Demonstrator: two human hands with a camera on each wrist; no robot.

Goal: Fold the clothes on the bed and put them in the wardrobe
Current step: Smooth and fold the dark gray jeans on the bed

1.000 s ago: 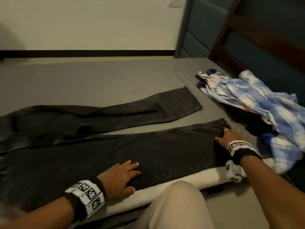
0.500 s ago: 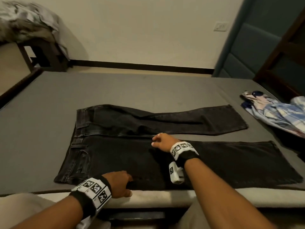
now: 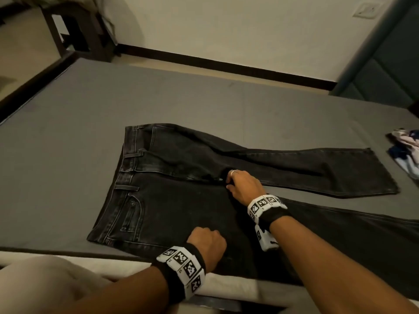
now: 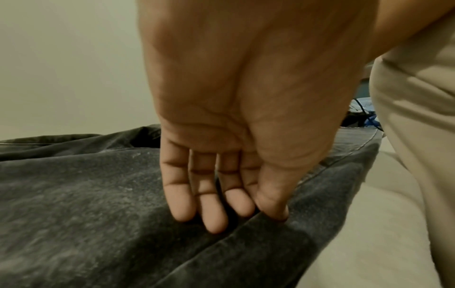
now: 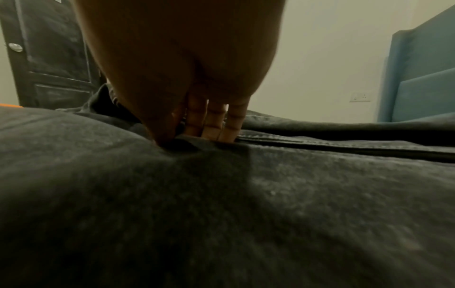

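Black jeans lie flat on the grey bed, waistband to the left, both legs spread out to the right. My right hand sits at the crotch where the legs part; in the right wrist view its thumb and fingers pinch the seam of the jeans. My left hand is at the near side edge of the jeans, by the bed's front edge. In the left wrist view my left hand pinches a raised fold of the dark denim between thumb and fingers.
A heap of light, checked clothes lies at the bed's right edge. A dark wooden stool with cloth on it stands at the far left. The teal headboard rises at the right. My beige-clad knee presses against the mattress edge.
My right hand has moved left from the near leg's hem to the crotch and pinched it. My left hand slid along the near edge and curled onto the fabric. The view swung left.
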